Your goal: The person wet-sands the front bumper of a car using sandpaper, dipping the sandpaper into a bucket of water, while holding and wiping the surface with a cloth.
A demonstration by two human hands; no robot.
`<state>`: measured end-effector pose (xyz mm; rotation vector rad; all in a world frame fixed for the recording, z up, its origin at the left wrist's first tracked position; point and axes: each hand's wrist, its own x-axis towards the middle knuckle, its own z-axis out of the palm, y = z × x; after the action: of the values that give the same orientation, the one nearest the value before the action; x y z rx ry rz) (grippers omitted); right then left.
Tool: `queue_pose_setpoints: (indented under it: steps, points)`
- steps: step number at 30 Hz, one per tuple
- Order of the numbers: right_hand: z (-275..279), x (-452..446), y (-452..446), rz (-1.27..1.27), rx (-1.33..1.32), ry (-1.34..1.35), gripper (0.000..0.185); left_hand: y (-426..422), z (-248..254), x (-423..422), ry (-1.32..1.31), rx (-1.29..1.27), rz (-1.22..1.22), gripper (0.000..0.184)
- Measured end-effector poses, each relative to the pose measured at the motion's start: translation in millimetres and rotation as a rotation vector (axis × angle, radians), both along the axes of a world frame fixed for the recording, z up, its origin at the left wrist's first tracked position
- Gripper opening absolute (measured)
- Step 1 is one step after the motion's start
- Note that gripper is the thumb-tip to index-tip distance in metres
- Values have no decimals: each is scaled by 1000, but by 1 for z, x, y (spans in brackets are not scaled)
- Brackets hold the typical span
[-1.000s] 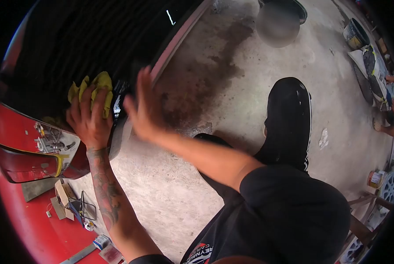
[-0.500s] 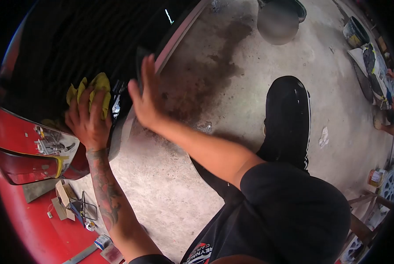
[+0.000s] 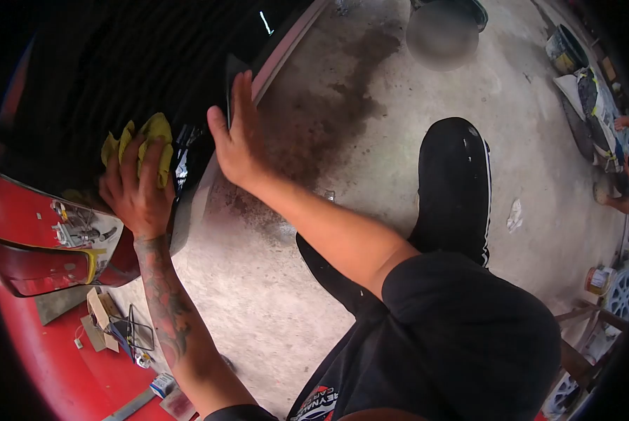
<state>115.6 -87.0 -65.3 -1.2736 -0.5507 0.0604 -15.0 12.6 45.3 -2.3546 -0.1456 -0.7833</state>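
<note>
Crumpled yellow cloth [image 3: 158,130] lies under the curled fingers of my left hand [image 3: 137,200], against the glossy black car panel [image 3: 118,63]. My right hand [image 3: 241,144] is held flat at the panel's edge, with fingers straight and thumb apart. A thin dark sheet [image 3: 233,69] shows beside its fingertips, along the edge; the palm side is hidden. Below my left hand is a red car body part [image 3: 20,210] with an exposed metal latch [image 3: 79,228] and a dark red tail light [image 3: 41,270].
Stained concrete floor [image 3: 272,302] stretches below and to the right. An opened cardboard box [image 3: 102,309] is at the lower left. Buckets [image 3: 566,50], sacks [image 3: 595,116], a labelled tub [image 3: 598,281] and wheel covers [image 3: 622,293] line the right side. Part of another person [image 3: 613,200] shows there.
My right hand has moved up along the panel's edge, and the dark sheet beside it shows more clearly. My left hand stays on the cloth, shifted slightly left with the view.
</note>
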Motion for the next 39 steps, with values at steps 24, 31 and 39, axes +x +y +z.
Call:
queue_pose_setpoints:
  steps: [24, 31, 39]
  points:
    - [-13, -15, 0, 7, -65, -54, 79, 0, 1, 2, 6, 7, -10, 59]
    - [6, 169, -3, -164, 46, 83, 72, -4, 2, 2, 10, -17, 30, 60]
    - [-23, 83, 15, -105, -29, -105, 77, 16, 1, -3, 12, 14, -29, 52]
